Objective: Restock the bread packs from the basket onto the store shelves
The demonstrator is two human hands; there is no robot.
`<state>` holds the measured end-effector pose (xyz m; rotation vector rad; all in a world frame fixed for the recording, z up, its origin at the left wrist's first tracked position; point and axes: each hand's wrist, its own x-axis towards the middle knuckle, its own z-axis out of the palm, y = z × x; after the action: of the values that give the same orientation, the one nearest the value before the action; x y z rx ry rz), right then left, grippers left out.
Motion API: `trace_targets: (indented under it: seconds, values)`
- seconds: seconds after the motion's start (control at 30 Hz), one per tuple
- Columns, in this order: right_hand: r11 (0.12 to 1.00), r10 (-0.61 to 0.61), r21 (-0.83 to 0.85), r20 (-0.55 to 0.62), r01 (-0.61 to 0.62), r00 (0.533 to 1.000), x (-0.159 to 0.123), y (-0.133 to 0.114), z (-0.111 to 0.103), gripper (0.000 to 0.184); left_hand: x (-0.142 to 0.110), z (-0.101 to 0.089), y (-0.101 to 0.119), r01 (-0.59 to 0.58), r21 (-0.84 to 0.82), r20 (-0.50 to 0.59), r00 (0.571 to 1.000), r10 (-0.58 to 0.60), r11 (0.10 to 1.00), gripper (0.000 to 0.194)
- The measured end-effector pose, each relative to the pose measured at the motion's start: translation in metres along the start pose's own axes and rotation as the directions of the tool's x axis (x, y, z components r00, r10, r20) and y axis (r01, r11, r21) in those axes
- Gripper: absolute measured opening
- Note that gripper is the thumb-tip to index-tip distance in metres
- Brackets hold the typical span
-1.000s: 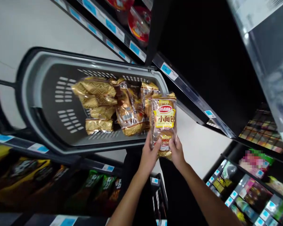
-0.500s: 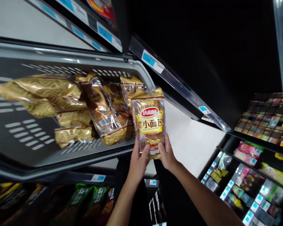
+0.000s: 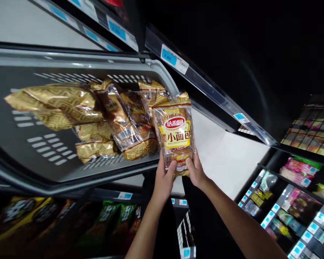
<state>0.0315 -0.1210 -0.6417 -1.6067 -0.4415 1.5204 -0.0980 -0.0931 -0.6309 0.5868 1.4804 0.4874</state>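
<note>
A clear and gold bag of mini French bread [image 3: 175, 133] is held up by its lower end, printed face toward me. My left hand [image 3: 164, 176] grips its lower left corner, thumb on the front. On the lower right, my right hand [image 3: 197, 171] grips it the same way. Both hands are closed on the bag, and their other fingers are hidden behind it. Just left stands a grey shopping basket [image 3: 56, 180]. Several similar gold bread bags [image 3: 62, 104] lie inside it, some on their sides. The held bag overlaps the basket's right end in view.
Dark shelves with a price-tag rail [image 3: 205, 86] run along the upper right. Packaged snacks [image 3: 108, 219] fill a lower shelf at the bottom left. More shelves of colourful packets [image 3: 299, 169] stand at the right. Pale floor [image 3: 218, 154] shows between them.
The view has shifted slightly, so the basket and the bag appear a little further right and higher. Both hands keep the same hold on the bread bag.
</note>
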Motion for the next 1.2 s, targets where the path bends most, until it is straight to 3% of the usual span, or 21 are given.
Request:
trace_targets:
  seconds: [0.4,0.53,0.63,0.73,0.8,0.87,0.93,0.97,1.0,1.07,1.13,1.2]
  values:
    - [0.999,0.034,-0.018,-0.095,-0.036,0.995,0.004,0.001,-0.008,0.069,0.004,0.004,-0.003,-0.067,0.036,0.096,0.993,0.063,0.997,0.081]
    - [0.996,0.046,-0.075,-0.126,-0.056,0.991,0.005,0.005,-0.014,0.062,0.002,0.008,-0.003,-0.065,0.088,0.079,0.995,0.058,0.994,0.077]
    - [0.99,0.055,-0.115,-0.168,-0.075,0.984,0.005,0.01,-0.019,0.057,-0.007,0.007,0.005,-0.055,0.159,0.052,0.998,0.047,0.986,0.075]
    - [0.988,0.064,-0.126,-0.172,-0.086,0.983,0.005,0.011,-0.02,0.052,-0.012,-0.012,0.027,-0.116,0.3,0.013,0.993,0.117,0.947,0.059]
    - [0.987,0.069,-0.129,-0.172,-0.092,0.983,0.004,0.011,-0.02,0.05,-0.004,-0.039,0.051,-0.238,0.413,-0.088,0.95,0.299,0.879,0.046]
    - [0.987,0.077,-0.124,-0.171,-0.099,0.982,0.004,0.011,-0.019,0.051,0.016,-0.073,0.082,-0.333,0.568,-0.228,0.815,0.532,0.753,0.042]
    - [0.987,0.089,-0.114,-0.168,-0.109,0.982,0.004,0.011,-0.018,0.052,0.046,-0.107,0.116,-0.321,0.746,-0.26,0.665,0.7,0.583,0.04]
    - [0.987,0.095,-0.11,-0.167,-0.114,0.981,0.004,0.011,-0.017,0.052,0.063,-0.122,0.131,-0.286,0.812,-0.23,0.646,0.728,0.509,0.044]
    - [0.987,0.1,-0.107,-0.167,-0.119,0.981,0.004,0.012,-0.017,0.053,0.079,-0.133,0.144,-0.26,0.857,-0.183,0.652,0.735,0.444,0.052]
    - [0.987,0.105,-0.102,-0.17,-0.123,0.98,0.004,0.013,-0.016,0.057,0.108,-0.148,0.16,-0.228,0.901,-0.095,0.726,0.681,0.369,0.07]
    - [0.987,0.107,-0.097,-0.173,-0.125,0.979,0.003,0.014,-0.014,0.061,0.127,-0.153,0.161,-0.225,0.905,-0.044,0.794,0.606,0.361,0.082]
    - [0.987,0.111,-0.097,-0.176,-0.13,0.978,0.002,0.016,-0.013,0.063,0.136,-0.156,0.153,-0.225,0.894,-0.045,0.816,0.576,0.388,0.084]
